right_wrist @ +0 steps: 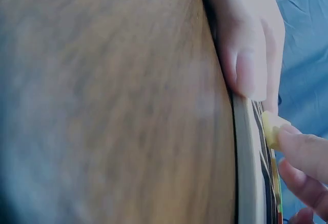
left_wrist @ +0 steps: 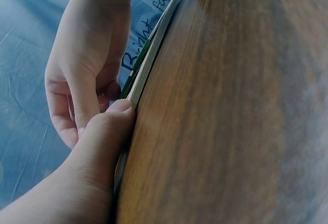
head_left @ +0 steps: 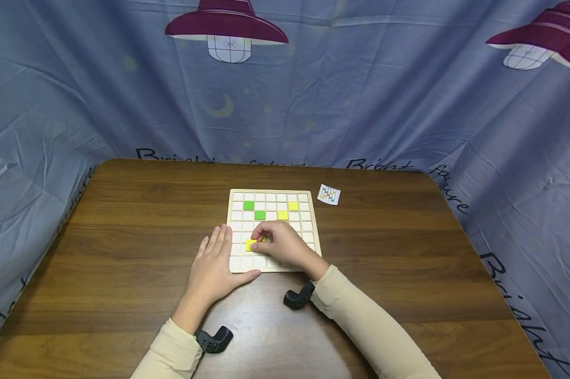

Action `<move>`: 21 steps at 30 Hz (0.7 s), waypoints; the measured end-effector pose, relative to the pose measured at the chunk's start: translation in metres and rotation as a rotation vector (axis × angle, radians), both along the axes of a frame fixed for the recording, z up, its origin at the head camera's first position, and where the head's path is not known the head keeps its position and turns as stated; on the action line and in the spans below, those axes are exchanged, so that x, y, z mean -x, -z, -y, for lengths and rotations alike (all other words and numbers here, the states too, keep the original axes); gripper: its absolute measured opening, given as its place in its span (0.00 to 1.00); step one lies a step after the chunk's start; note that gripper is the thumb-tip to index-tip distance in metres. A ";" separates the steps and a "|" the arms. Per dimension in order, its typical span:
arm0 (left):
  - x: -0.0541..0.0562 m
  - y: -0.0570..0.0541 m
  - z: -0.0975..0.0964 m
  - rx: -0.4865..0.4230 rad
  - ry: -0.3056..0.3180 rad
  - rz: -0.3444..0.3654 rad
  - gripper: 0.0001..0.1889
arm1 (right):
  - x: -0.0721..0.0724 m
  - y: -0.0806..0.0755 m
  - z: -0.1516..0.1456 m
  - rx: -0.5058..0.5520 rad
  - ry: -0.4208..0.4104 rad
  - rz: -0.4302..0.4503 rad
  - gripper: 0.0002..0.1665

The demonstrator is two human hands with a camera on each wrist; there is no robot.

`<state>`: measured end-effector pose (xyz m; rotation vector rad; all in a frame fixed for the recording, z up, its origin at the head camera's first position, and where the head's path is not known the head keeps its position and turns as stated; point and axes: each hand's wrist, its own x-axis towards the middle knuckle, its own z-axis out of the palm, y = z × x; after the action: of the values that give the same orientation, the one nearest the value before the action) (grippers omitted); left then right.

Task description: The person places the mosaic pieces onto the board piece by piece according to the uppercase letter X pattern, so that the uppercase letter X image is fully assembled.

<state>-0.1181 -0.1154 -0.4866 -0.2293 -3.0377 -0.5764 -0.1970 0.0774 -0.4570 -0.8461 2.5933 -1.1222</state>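
Observation:
A pale wooden grid board (head_left: 306, 266) lies on the table. My right hand (head_left: 285, 243) reaches over its lower part and holds a yellow square tile (head_left: 249, 246) at the thumb tip. In the right wrist view the same yellow tile (right_wrist: 271, 131) stands tilted at the board's surface, thumb against it. My left hand (head_left: 211, 268) lies with straight fingers along the board's left edge, its thumb at the front left corner. Two green tiles (head_left: 249, 205) and two yellow tiles (head_left: 282, 215) sit in upper squares. The right hand hides some middle squares.
A small card (head_left: 329, 195) printed with a coloured grid lies just past the board's top right corner. The brown wooden table (head_left: 408, 252) extends around the board. Blue curtains (head_left: 341, 105) hang behind and beside it.

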 end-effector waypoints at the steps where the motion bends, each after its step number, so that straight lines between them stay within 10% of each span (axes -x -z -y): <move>1: 0.000 0.000 0.000 0.000 0.000 -0.001 0.68 | 0.000 0.000 0.001 -0.010 -0.001 -0.011 0.07; 21: 0.000 0.002 0.003 -0.010 -0.001 0.014 0.68 | -0.004 0.000 0.010 -0.155 0.004 -0.130 0.08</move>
<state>-0.1181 -0.1185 -0.4883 -0.2238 -3.0469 -0.5958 -0.1927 0.0678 -0.4567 -0.9064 2.7456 -0.8800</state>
